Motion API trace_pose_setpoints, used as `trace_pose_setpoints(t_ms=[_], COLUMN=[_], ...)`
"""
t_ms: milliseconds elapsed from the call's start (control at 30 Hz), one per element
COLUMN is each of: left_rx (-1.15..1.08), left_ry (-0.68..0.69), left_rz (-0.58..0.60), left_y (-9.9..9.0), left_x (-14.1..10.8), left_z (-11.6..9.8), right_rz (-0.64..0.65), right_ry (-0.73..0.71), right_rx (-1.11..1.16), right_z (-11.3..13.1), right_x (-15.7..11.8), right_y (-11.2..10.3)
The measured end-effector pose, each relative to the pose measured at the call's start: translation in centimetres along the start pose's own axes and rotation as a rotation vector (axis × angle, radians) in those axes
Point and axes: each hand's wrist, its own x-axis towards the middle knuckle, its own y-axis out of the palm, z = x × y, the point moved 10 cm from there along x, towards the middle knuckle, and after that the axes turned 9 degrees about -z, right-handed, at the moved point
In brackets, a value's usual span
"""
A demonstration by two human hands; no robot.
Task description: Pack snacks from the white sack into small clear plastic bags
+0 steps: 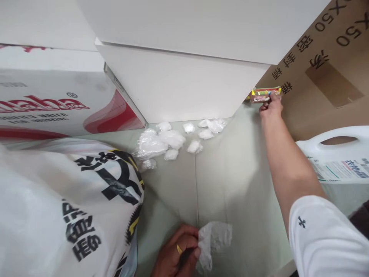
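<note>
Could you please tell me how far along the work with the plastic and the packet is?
Looks done: several crumpled plastic bundles lie on the pale surface by the white box. In hand: the left hand holds clear plastic; the right hand grips a colourful packet. Left: both held things remain to be released; how many more, I can't tell.

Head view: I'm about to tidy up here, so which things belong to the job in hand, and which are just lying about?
Likely in the job:
clear plastic film, in the left hand
colourful packet, in the right hand
crumpled clear plastic pieces, perhaps

Apparently just lying about:
water carton
brown cardboard box
white handled jug
printed white bag
</note>
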Motion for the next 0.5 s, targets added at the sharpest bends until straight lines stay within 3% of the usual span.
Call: trace_pose_setpoints(t_ms=[100, 233, 300, 367, 500], left_rx=[0.041, 0.150, 0.167, 0.170, 0.187], left_ry=[0.051, 0.122, 0.152, 0.177, 0.220], left_rz=[-0.204, -0.450, -0.457, -0.424, -0.346], left_y=[-2.0, -3.9, -3.7, -3.2, -2.3], left_x=[-0.1, -0.5, -0.5, -0.4, 0.0], left_z=[-0.4, -0.4, -0.2, 0.0, 0.0], right_rz=[-0.195, 0.017, 0.128, 0.199, 0.113], right_ry=[0.072, 0.224, 0.315, 0.378, 0.381], right_rx=[0.314, 0.547, 0.629, 0.662, 0.572], right_z=[0.2, 0.2, 0.2, 0.2, -0.9], right_x=[-7.0, -19.6, -25.1, -28.9, -31.0], right_y=[-5.4, -7.8, -8.2, -8.5, -10.2])
